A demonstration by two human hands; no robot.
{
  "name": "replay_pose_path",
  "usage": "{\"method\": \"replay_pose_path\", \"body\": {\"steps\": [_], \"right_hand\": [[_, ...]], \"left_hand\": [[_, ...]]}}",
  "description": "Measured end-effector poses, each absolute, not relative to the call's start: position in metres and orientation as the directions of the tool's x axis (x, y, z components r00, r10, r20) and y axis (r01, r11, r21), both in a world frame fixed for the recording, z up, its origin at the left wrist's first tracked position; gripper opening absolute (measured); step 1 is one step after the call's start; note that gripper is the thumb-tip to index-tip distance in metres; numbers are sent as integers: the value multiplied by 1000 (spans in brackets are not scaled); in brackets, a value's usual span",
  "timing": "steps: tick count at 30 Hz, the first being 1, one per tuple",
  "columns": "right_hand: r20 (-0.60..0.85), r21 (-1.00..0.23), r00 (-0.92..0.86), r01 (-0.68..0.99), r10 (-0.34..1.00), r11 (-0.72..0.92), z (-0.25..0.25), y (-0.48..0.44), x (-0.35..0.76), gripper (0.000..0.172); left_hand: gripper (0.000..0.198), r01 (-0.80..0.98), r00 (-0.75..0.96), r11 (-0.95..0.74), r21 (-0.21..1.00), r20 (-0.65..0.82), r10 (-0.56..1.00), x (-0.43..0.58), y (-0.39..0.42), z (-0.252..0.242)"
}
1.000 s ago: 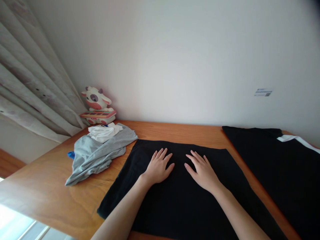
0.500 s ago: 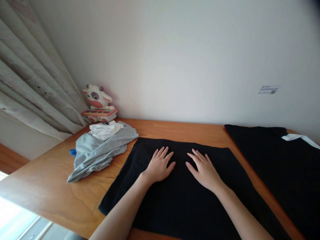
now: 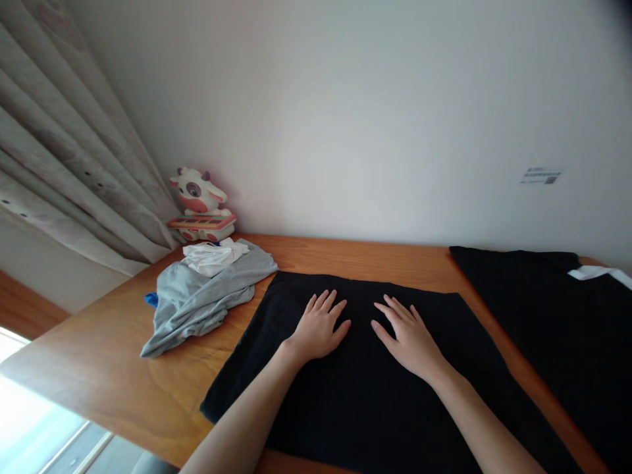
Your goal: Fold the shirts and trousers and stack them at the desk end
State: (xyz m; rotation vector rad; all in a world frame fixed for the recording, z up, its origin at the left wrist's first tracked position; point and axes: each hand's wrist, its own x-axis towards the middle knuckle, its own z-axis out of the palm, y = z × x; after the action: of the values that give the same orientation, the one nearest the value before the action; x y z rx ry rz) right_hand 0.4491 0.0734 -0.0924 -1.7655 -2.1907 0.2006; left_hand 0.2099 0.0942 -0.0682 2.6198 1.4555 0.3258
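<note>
A black garment (image 3: 355, 401) lies spread flat on the wooden table (image 3: 113, 368) in front of me. My left hand (image 3: 318, 327) rests palm down on its upper middle, fingers stretched out and slightly apart. My right hand (image 3: 407, 336) lies flat beside it, a little to the right, fingers also spread. Neither hand holds anything. The two thumbs point toward each other with a small gap between them.
A crumpled grey garment (image 3: 202, 299) with a white cloth (image 3: 212, 257) on top lies at the left. A cow-shaped toy (image 3: 200, 204) stands in the back left corner by the curtain (image 3: 64, 178). Another black garment with a white stripe (image 3: 557, 316) covers the right side.
Both hands stay flat on the black garment in the same pose. The view has shifted slightly, so everything sits a little further right in the picture.
</note>
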Motion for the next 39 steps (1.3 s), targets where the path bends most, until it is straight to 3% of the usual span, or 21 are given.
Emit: {"method": "replay_pose_path", "body": {"steps": [12, 17, 20, 24, 31, 33, 36, 39], "right_hand": [[216, -275, -175, 933, 961, 231, -83, 66, 465, 50], [97, -132, 97, 988, 991, -84, -79, 68, 483, 66], [-11, -112, 243, 964, 970, -243, -78, 74, 493, 72], [-24, -123, 329, 936, 944, -329, -82, 77, 514, 72], [200, -76, 115, 992, 973, -101, -71, 54, 505, 64], [219, -127, -18, 991, 976, 47, -64, 28, 483, 62], [239, -268, -223, 921, 945, 285, -66, -18, 454, 64], [240, -287, -426, 827, 872, 483, -81, -51, 447, 73]], "left_hand": [[49, 787, 523, -557, 265, 191, 830, 190, 100, -70], [47, 835, 490, -522, 174, 197, 850, 181, 100, -65], [57, 923, 362, -371, 97, 101, 927, 181, 109, -65], [61, 983, 176, -178, 47, 50, 983, 169, 124, -67], [50, 961, 275, -278, -8, 156, 949, 169, 95, -53], [49, 940, 340, -340, -27, 161, 927, 181, 66, -51], [56, 887, 444, -460, 42, 197, 874, 200, 18, -59], [69, 742, 645, -668, 55, 215, 734, 207, -15, -71]]}}
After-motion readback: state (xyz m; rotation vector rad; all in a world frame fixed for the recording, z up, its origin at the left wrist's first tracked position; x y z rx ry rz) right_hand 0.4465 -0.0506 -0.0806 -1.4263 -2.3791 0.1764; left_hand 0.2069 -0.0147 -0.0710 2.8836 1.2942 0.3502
